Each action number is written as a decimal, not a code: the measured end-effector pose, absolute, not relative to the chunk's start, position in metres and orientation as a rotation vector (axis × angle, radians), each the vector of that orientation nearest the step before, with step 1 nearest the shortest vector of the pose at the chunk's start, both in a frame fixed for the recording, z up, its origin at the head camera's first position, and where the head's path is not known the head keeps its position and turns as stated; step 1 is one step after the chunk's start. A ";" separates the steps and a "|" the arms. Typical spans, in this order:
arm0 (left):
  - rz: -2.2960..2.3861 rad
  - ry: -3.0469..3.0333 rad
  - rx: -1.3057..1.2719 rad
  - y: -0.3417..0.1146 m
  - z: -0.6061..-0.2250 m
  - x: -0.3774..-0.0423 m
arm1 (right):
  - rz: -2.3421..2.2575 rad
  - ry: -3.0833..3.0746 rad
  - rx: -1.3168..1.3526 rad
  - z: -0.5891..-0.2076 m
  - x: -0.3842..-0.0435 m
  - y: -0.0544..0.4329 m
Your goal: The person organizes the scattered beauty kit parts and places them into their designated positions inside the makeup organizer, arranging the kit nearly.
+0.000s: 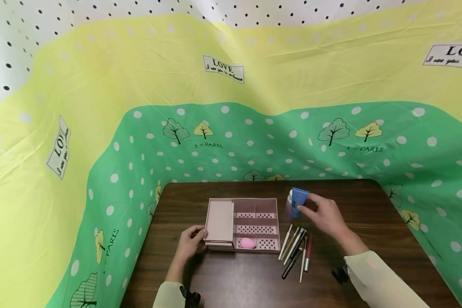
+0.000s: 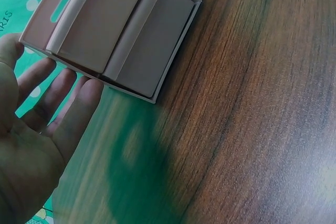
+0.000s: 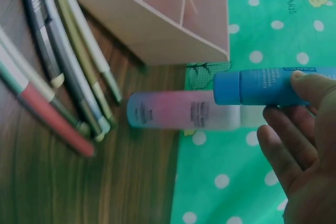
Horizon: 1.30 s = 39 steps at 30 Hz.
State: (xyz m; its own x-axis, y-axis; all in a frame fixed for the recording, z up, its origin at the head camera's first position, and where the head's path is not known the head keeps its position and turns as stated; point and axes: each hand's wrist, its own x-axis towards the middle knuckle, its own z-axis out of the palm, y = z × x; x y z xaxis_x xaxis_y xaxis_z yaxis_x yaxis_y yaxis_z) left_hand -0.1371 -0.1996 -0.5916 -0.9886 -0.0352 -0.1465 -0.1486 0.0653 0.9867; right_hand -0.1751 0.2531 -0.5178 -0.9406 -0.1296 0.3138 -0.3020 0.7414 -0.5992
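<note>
My right hand [image 1: 328,216] pinches a blue toothpaste tube [image 1: 299,201] between thumb and fingers. In the right wrist view the tube [image 3: 268,86] has its cap away from the palm. Close behind it stands a pink-and-blue bottle [image 3: 173,109], partly covered by the tube in the head view. On the left, my left hand [image 1: 191,240] touches the side of a pink organizer box [image 1: 256,220]. Its fingers [image 2: 79,98] lie extended against the box's side edge in the left wrist view. One front compartment holds a pink makeup sponge [image 1: 248,243].
Several makeup brushes and pencils [image 1: 294,247] lie in a loose bunch right of the organizer. The brown wooden table [image 1: 235,282] ends at a green dotted cloth [image 1: 250,149] hanging behind and around it.
</note>
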 end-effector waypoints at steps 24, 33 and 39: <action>2.061 2.222 -0.203 -0.202 -0.587 -0.137 | 1.256 -2.659 0.370 -0.509 -0.200 0.194; 2.059 2.225 -0.239 -0.205 -0.615 -0.147 | 1.251 -2.649 0.394 -0.515 -0.210 0.176; 2.067 2.234 -0.222 -0.207 -0.623 -0.148 | 1.310 -2.685 0.373 -0.523 -0.217 0.164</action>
